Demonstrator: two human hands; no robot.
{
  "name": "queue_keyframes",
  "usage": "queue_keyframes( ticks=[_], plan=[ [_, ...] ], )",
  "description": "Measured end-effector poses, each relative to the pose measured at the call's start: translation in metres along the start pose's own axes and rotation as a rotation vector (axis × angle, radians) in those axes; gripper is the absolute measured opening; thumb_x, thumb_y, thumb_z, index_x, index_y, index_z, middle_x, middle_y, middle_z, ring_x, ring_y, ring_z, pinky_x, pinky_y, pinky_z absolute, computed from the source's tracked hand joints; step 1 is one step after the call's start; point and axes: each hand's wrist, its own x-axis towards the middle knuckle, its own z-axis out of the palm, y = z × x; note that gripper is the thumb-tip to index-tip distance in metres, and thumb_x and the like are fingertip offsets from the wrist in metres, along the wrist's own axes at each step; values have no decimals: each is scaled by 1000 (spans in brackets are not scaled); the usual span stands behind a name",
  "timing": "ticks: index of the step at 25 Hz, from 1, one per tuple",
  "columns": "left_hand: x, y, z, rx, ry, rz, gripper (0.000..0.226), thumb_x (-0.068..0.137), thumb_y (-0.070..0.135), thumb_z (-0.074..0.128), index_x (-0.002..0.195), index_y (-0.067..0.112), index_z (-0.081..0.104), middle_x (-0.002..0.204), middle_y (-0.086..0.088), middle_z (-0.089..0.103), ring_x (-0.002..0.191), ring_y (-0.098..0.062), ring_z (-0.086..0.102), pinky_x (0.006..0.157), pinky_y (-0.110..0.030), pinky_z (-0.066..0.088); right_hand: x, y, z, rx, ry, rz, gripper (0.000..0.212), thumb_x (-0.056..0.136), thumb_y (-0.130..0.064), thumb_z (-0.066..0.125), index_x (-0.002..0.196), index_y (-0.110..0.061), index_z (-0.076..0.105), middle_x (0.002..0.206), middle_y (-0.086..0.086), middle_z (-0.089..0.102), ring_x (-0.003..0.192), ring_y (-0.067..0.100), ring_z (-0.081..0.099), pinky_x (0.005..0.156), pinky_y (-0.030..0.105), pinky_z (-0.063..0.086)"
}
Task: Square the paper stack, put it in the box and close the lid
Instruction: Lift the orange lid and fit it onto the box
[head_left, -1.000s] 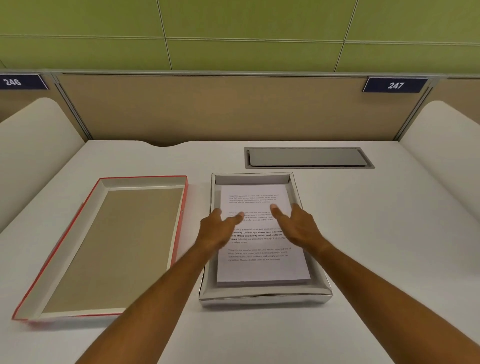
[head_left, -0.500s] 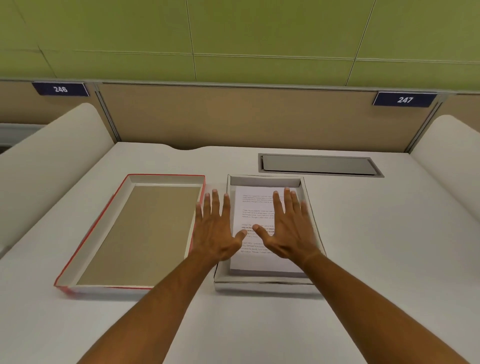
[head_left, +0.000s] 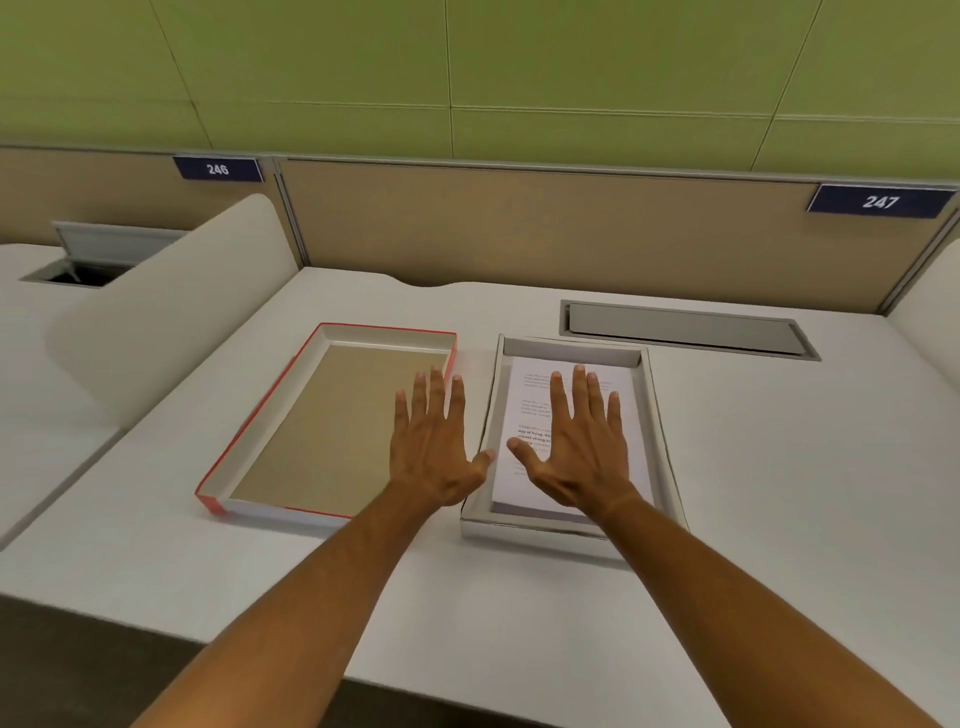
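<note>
Partition sign (head_left: 217, 169) "246", partition sign (head_left: 879, 201) "247", printed paper stack (head_left: 530, 410) text unreadable

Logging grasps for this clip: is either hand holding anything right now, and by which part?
Nothing is held. The left hand and right hand are open and flat, fingers spread.

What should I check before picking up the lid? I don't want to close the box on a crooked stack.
1. Paper stack inside the box: ok.
2. Stack edges squared: cannot tell, the hands cover much of it.
3. Lid within reach, open side up beside the box: ok.
4. Left hand empty, over the lid's right edge: ok.
5. Right hand clear of the box: not ok, spread over the paper.
6. Lid empty: ok.
</note>
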Motion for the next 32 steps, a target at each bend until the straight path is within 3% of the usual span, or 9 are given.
queue_keyframes(
  ticks=[7, 10, 12, 15, 18, 21, 24, 28, 32],
  plan=[
    [16, -32, 21, -27, -89, 24, 101, 83, 67, 39, 153, 16, -12, 161, -15, -19, 148, -35, -17, 117, -50, -11, 13, -25, 16, 2, 3, 60, 117, 59, -88, -16, 155, -21, -13, 163, 12, -19, 150, 32, -17, 121, 53, -9],
    [25, -47, 34, -84, -175, 1, 91, 83, 49, 55, 153, 10, 11, 162, -18, 8, 149, -36, 10, 119, -45, 18, 24, -39, 26, -12, -16, 101, 117, 59, -88, -16, 154, -21, -14, 163, 12, -18, 150, 32, -17, 121, 53, -8],
    [34, -56, 44, -141, -153, 0, 60, 85, 35, 58, 136, 8, 43, 141, -15, 44, 129, -30, 43, 96, -36, 44, 30, -46, 30, -14, -13, 134, 117, 59, -88, -17, 154, -20, -14, 164, 12, -18, 150, 31, -17, 121, 52, -8],
    [46, -61, 49, -314, -173, -46, 20, 88, 20, 58, 102, 6, 63, 108, -13, 63, 97, -28, 63, 67, -28, 43, 34, -53, 33, -9, -27, 167, 118, 57, -88, -18, 154, -20, -15, 164, 12, -17, 151, 31, -16, 122, 51, -8],
    [55, -61, 43, -426, -211, -124, 4, 82, 9, 62, 83, 5, 64, 83, -9, 65, 75, -26, 66, 56, -24, 41, 35, -58, 34, -5, -31, 190, 119, 56, -88, -19, 154, -20, -15, 164, 12, -15, 151, 30, -14, 122, 50, -8],
    [66, -66, 27, -520, -210, -195, 7, 72, 0, 61, 66, 4, 59, 63, -4, 54, 50, -13, 49, 45, -19, 36, 39, -60, 32, 24, -38, 203, 113, 64, -89, -7, 154, -20, -15, 164, 10, -15, 151, 29, -14, 122, 49, -9],
    [82, -78, -7, -678, -88, -246, 12, 65, -4, 58, 67, -4, 70, 65, -11, 66, 50, -15, 54, 51, -24, 47, 48, -63, 29, 92, -13, 187, 100, 77, -78, 17, 155, -21, -12, 165, 9, -13, 152, 27, -13, 123, 47, -7],
    [96, -99, -70, -1051, 33, -293, 10, 73, 3, 73, 65, 7, 71, 72, -5, 71, 65, -19, 70, 61, -32, 61, 61, -74, 20, 292, 21, 174, 97, 78, -72, 25, 156, -21, -1, 166, 5, -2, 153, 25, -5, 122, 42, -3],
    [97, -123, -122, -1424, 40, -362, 6, 80, 3, 71, 78, -1, 68, 81, -11, 73, 62, -19, 73, 52, -23, 57, 75, -90, 16, 718, -14, 254, 76, 89, -57, 49, 152, -20, 27, 160, 5, 29, 146, 28, 29, 118, 46, 22]
  ],
)
